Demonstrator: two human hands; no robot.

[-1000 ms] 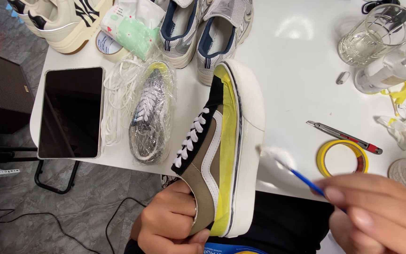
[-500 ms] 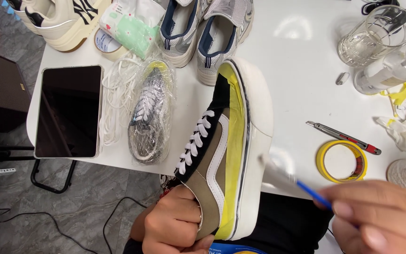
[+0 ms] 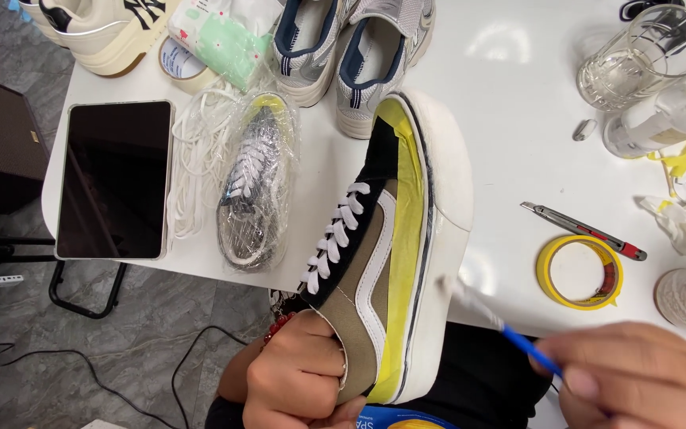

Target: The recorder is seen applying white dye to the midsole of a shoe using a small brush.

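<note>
My left hand grips the heel of a black and olive sneaker with white laces. The shoe lies on its side, its thick white sole turned to the right. Yellow tape masks the upper along the sole. My right hand holds a small brush with a blue handle. Its pale tip sits at the edge of the sole, blurred by motion.
A white table carries a dark tablet, a plastic-wrapped shoe, white laces, two grey sneakers, a yellow tape roll, a utility knife and a glass mug. Cables run over the grey floor.
My right hand has shifted a little, with the brush tip moving along the sole's lower edge. The view has drifted slightly. My left hand still holds the heel.
</note>
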